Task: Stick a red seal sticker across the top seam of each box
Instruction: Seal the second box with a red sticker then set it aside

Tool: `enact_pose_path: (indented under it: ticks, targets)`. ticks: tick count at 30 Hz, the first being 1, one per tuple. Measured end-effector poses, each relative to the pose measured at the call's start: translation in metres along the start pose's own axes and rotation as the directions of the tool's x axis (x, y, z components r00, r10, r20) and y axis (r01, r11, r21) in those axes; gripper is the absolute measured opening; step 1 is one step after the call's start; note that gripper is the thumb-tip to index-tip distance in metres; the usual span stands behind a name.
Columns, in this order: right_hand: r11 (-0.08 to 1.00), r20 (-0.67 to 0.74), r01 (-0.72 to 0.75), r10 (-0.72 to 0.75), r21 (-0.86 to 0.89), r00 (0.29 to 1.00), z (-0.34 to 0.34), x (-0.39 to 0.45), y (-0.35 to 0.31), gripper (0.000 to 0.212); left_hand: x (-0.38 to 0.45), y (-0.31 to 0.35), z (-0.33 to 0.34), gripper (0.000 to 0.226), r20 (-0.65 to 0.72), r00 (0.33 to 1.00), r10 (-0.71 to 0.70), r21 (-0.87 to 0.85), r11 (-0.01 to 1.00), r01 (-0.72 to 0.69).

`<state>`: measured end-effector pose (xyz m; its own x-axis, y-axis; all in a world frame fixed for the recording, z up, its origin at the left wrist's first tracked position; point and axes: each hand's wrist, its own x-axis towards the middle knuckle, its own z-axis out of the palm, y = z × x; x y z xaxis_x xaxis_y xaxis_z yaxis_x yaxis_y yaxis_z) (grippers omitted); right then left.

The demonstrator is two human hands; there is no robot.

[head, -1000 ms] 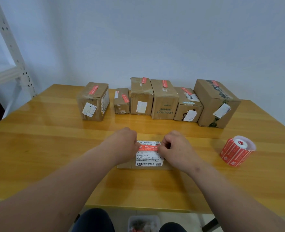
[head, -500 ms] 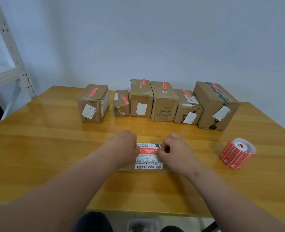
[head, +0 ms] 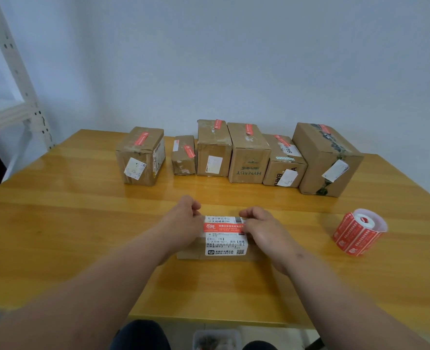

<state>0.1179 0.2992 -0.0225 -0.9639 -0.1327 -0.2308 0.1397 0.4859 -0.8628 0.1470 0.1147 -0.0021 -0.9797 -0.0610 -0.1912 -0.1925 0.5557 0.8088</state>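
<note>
A low flat cardboard box (head: 192, 251) with a white shipping label lies on the table in front of me. A red seal sticker (head: 223, 226) stretches across its top. My left hand (head: 183, 222) holds the sticker's left end with curled fingers. My right hand (head: 260, 229) holds its right end the same way. Both hands cover the sticker's ends and much of the box.
Several taller boxes (head: 246, 156) stand in a row at the back of the wooden table (head: 57, 223), each with a red sticker on top. A roll of red stickers (head: 359, 232) lies at the right. A white metal shelf (head: 14, 79) stands at the left.
Both hands stay at the sticker's ends. The view has tilted slightly, so the row of boxes sits lower in the frame.
</note>
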Motion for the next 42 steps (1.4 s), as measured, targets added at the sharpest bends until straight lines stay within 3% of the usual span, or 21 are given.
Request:
enact_pose_path:
  ticks: [4, 6, 11, 19, 22, 24, 26, 28, 32, 35, 37, 42]
  targets:
    - [0.985, -0.002, -0.019, 0.019, -0.169, 1.000, 0.004, 0.000, -0.005, 0.054, 0.002, -0.002, 0.011, 0.060, -0.004, 1.000, -0.025, 0.015, 1.000, 0.025]
    - [0.979, -0.016, -0.023, 0.020, -0.200, 1.000, 0.005, -0.002, -0.006, 0.061, 0.003, -0.002, 0.013, 0.066, -0.024, 0.999, -0.040, 0.016, 0.999, 0.041]
    - [0.994, -0.003, -0.033, 0.033, -0.100, 0.999, 0.004, -0.001, -0.005, 0.044, 0.002, -0.001, 0.010, 0.055, 0.002, 0.998, -0.065, -0.072, 0.995, 0.065]
    - [0.955, 0.144, -0.120, 0.083, 0.272, 0.986, -0.009, -0.002, 0.001, 0.031, 0.002, -0.010, 0.003, 0.039, 0.076, 0.994, -0.080, -0.235, 0.967, 0.095]
    - [0.977, 0.070, -0.104, 0.093, 0.185, 0.993, -0.001, 0.001, -0.001, 0.014, 0.003, -0.006, 0.007, 0.032, 0.039, 0.995, -0.093, -0.260, 0.960, 0.100]
    - [0.994, -0.007, -0.083, 0.084, 0.075, 0.996, 0.008, 0.006, 0.001, 0.027, 0.004, -0.003, 0.012, 0.037, -0.007, 0.995, -0.097, -0.205, 0.974, 0.094]
    - [0.996, -0.056, -0.065, 0.068, 0.057, 0.996, 0.011, 0.008, 0.002, 0.019, 0.004, -0.001, 0.016, 0.038, -0.051, 0.993, -0.102, -0.177, 0.980, 0.092]
    - [0.991, -0.047, -0.083, 0.088, 0.109, 0.995, 0.009, 0.007, 0.002, 0.006, 0.005, -0.001, 0.016, 0.033, -0.053, 0.993, -0.107, -0.180, 0.979, 0.096]
    - [0.972, -0.007, -0.110, 0.114, 0.207, 0.993, 0.004, 0.006, 0.002, 0.020, 0.005, -0.004, 0.012, 0.029, -0.037, 0.994, -0.104, -0.205, 0.974, 0.094]
    - [0.991, -0.011, -0.068, 0.070, 0.115, 0.997, 0.006, 0.006, 0.003, 0.009, 0.003, -0.002, 0.014, 0.031, -0.031, 0.995, -0.095, -0.179, 0.980, 0.088]
    - [0.995, -0.013, -0.060, 0.062, 0.084, 0.998, 0.008, 0.008, 0.004, 0.012, 0.004, -0.001, 0.015, 0.033, -0.033, 0.994, -0.100, -0.167, 0.981, 0.093]
    - [0.991, 0.013, -0.050, 0.049, 0.125, 0.999, 0.004, 0.006, 0.007, 0.014, 0.001, -0.007, 0.010, 0.033, 0.024, 0.996, -0.089, -0.243, 0.966, 0.092]
